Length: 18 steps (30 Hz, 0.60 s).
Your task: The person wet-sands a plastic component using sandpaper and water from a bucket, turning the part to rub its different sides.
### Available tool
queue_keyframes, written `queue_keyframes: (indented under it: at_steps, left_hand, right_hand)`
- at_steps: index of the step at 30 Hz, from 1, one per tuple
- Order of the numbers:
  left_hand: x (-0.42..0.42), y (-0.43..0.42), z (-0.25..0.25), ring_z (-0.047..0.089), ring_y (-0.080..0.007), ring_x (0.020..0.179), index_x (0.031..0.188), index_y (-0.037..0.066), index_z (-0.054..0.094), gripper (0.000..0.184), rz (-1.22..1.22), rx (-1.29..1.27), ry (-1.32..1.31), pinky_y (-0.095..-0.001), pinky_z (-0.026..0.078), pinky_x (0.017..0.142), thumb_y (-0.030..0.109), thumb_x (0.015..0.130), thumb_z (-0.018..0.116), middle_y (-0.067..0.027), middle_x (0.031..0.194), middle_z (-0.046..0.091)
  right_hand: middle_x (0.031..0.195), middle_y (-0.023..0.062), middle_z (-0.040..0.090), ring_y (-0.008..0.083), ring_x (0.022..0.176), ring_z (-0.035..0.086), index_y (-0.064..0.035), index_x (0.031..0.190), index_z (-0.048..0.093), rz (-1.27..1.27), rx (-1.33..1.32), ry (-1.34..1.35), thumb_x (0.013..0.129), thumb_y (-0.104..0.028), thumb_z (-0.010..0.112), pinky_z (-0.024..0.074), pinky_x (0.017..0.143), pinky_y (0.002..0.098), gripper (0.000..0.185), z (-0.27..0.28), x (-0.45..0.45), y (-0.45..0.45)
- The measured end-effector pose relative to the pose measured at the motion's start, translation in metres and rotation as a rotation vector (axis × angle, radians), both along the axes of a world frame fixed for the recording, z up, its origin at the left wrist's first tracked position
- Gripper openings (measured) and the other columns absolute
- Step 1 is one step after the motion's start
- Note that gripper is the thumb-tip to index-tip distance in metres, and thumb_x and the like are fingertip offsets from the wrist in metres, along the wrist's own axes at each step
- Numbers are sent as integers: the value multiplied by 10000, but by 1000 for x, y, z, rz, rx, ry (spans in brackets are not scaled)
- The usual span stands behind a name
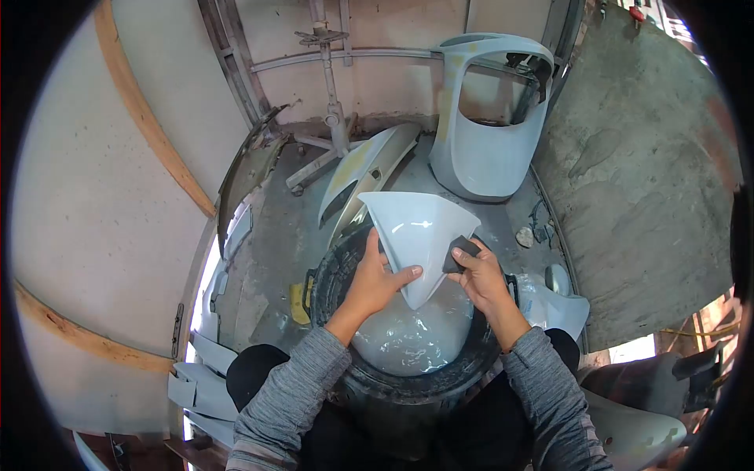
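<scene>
A glossy white, roughly triangular plastic panel (420,228) is held point-down above a round black tub (408,386). My left hand (375,281) grips the panel's left edge, its thumb lying across the front face near the lower tip. In my right hand (484,279) is a dark grey piece of sandpaper (460,254), pinched against the panel's right edge. Cloudy water (412,341) fills the tub beneath. The panel's back and the fingers behind it are hidden.
A large white shell panel (493,153) stands at the back right, beside a long white and yellowish panel (369,169). A metal stand (332,118) is behind. A yellow object (299,304) sits left of the tub. More white pieces (208,388) line the left; a concrete slab (636,180) is right.
</scene>
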<state>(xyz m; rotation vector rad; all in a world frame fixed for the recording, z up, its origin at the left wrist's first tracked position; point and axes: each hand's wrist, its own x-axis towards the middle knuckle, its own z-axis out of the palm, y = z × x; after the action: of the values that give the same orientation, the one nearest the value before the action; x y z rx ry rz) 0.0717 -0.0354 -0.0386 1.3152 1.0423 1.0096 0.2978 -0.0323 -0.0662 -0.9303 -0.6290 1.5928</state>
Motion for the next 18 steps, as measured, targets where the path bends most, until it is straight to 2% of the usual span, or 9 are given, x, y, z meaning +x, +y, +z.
queue_keyframes:
  at_steps: [7,13,18]
  left_hand:
    - [0,-2,8,684,-267,1116,1556,12,153,959,33,6,3,-371,526,946,102,845,791,-219,1195,694]
    - [0,-3,13,701,-252,1076,1552,13,194,907,57,47,74,-346,537,897,121,862,773,-210,1149,715]
    - [2,-8,32,710,-218,1015,1559,27,223,843,76,-53,86,-321,550,818,118,894,732,-196,1139,724]
  right_hand:
    - [1163,130,662,258,1017,696,-45,1277,531,11,-9,-14,958,-49,651,594,833,456,341,-3,1,1]
    - [1127,109,671,246,977,703,-71,1249,535,17,-24,-17,958,-60,654,593,805,433,315,-2,1,0]
    - [1132,106,668,249,987,696,-67,1241,535,33,-20,-19,963,-65,650,583,804,438,301,0,1,0]
